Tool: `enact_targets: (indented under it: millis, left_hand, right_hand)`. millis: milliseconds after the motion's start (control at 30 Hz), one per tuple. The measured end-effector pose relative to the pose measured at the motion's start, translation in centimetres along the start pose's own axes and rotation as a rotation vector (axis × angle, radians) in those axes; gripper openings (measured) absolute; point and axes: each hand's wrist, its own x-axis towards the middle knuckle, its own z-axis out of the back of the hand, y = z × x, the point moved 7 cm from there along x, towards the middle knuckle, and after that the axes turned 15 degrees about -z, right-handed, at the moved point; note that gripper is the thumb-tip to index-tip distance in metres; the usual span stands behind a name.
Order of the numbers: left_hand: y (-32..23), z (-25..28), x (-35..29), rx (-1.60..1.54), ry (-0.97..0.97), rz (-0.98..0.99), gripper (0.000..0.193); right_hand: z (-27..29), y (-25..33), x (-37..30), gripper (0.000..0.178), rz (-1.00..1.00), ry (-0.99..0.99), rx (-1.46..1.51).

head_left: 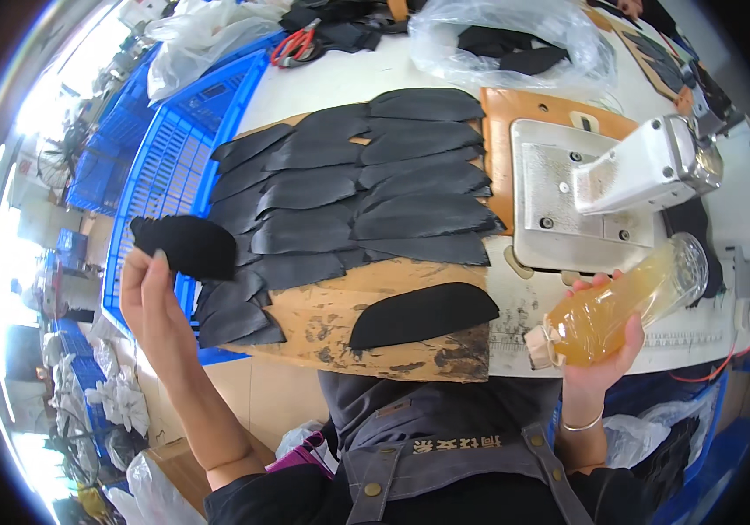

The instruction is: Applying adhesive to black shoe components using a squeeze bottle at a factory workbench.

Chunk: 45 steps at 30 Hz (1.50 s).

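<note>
My left hand is raised at the left, pinching the lower edge of a black curved shoe-upper-like piece. In my right hand a clear plastic bottle of yellowish glue lies tilted, its narrow pale tip pointing left toward the board. One matte black curved piece rests by itself on the near right part of the brown, stained board. Overlapping rows of similar dark pieces with a shinier surface cover the rest of the board.
Beyond my right hand stands a white machine on the white table. A blue plastic crate borders the board's left side. Red-handled scissors and a clear plastic bag holding black pieces lie at the back.
</note>
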Motion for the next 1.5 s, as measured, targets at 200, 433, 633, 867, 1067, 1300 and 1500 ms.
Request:
enact_targets:
  millis: [200, 433, 633, 867, 1067, 1300, 1500]
  left_hand:
    - [2.4, 0.9, 7.0, 0.284, -0.100, -0.070, 0.021]
    - [10.0, 4.7, 15.1, 0.459, -0.079, -0.158, 0.025]
    - [12.3, -2.6, 15.1, 0.814, 0.198, -0.546, 0.019]
    - [17.8, -7.2, 10.4, 0.753, 0.477, -0.309, 0.028]
    - [18.4, -6.6, 9.9, 0.828, 0.511, -0.201, 0.034]
    - [6.7, -7.6, 5.7, 0.735, 0.343, -0.623, 0.026]
    - [-0.2, -8.6, -10.0, 0.303, 0.733, -0.682, 0.025]
  right_hand:
    - [0.2, 0.2, 0.0, 0.053, -0.001, 0.008, 0.039]
    - [-0.2, 0.3, 0.0, 0.050, 0.000, 0.001, 0.017]
    - [-0.1, 0.4, 0.1, 0.049, 0.015, -0.066, -0.040]
    - [0.0, 0.2, 0.2, 0.049, 0.016, -0.078, -0.041]
    - [-0.1, 0.3, 0.0, 0.049, 0.019, -0.071, -0.044]
    - [0.8, 0.2, 0.1, 0.053, 0.022, -0.126, -0.049]
    - [-1.3, -0.1, 0.5, 0.054, 0.031, -0.041, -0.120]
